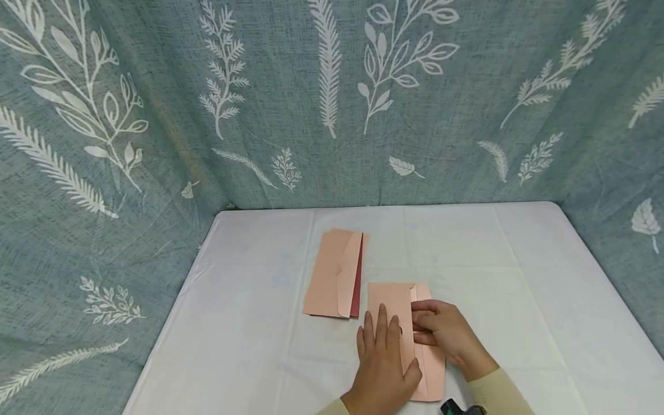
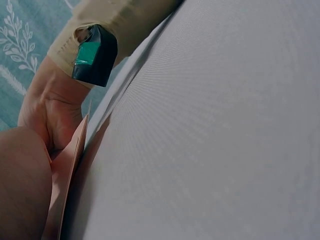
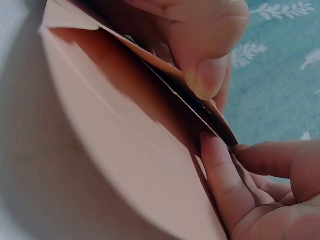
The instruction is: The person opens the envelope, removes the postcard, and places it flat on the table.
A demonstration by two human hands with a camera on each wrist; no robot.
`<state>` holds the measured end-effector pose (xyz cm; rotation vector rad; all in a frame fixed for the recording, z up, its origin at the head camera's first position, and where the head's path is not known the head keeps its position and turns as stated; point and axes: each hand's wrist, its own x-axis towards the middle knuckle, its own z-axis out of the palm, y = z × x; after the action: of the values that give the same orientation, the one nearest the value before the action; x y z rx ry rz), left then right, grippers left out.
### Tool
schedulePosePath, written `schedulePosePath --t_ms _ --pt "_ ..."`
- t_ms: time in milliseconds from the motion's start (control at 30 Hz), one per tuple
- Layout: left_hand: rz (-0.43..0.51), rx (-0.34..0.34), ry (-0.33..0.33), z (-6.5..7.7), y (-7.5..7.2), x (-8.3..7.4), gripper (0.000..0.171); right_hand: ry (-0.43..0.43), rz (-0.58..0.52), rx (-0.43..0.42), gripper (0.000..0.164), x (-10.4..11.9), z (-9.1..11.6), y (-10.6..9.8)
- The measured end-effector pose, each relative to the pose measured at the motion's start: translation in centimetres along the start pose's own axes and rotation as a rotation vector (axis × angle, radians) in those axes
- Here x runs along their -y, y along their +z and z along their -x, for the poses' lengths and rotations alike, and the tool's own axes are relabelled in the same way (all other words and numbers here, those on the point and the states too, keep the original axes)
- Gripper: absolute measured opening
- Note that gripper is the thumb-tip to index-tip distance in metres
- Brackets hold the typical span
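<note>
A peach paper envelope [image 1: 386, 297] lies on the white table with its flap [image 1: 433, 374] folded out to the right. My left hand [image 1: 381, 363] rests on its front, fingers straight and spread, thumb near the opening edge. At that opening, my right hand [image 1: 443, 328] pinches the front panel's edge. In the right wrist view, one finger [image 3: 222, 170] of it reaches inside the envelope, whose mouth [image 3: 150, 100] gapes. The left thumb [image 3: 207, 75] presses by the same edge there. In the left wrist view the envelope [image 2: 67, 175] shows edge-on, beside the left hand [image 2: 25, 185].
Farther back on the white table [image 1: 249, 276], a small stack of peach envelopes [image 1: 324, 276] shows a dark red strip [image 1: 356, 288]. A dark block with green tape [image 2: 95, 57] sits on the right sleeve. Green leaf-patterned cloth [image 1: 290, 104] hangs around the table.
</note>
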<state>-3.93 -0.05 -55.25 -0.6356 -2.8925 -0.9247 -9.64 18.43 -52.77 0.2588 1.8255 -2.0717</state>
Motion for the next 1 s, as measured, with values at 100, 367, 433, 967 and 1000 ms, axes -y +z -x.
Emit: schedulePosePath --t_ms 100,367,433,967,1000 --pt "-0.001 0.000 0.002 -0.02 0.00 -0.01 0.077 0.001 0.001 0.000 0.041 0.03 0.04 0.00" --pt "-0.003 -0.007 0.003 -0.04 -0.02 -0.06 0.078 -0.003 0.003 0.013 0.040 -0.04 -0.05 -0.03" --pt "-0.007 -0.011 0.004 -0.05 -0.01 -0.08 0.078 -0.003 0.001 0.013 0.039 0.00 -0.07 -0.02" --pt "0.008 -0.007 -0.008 -0.17 0.07 -0.15 0.078 0.017 0.008 -0.048 0.037 0.22 0.11 -0.04" --pt "0.010 -0.005 -0.008 -0.17 0.07 -0.14 0.078 0.019 0.007 -0.048 0.037 0.22 0.12 -0.07"
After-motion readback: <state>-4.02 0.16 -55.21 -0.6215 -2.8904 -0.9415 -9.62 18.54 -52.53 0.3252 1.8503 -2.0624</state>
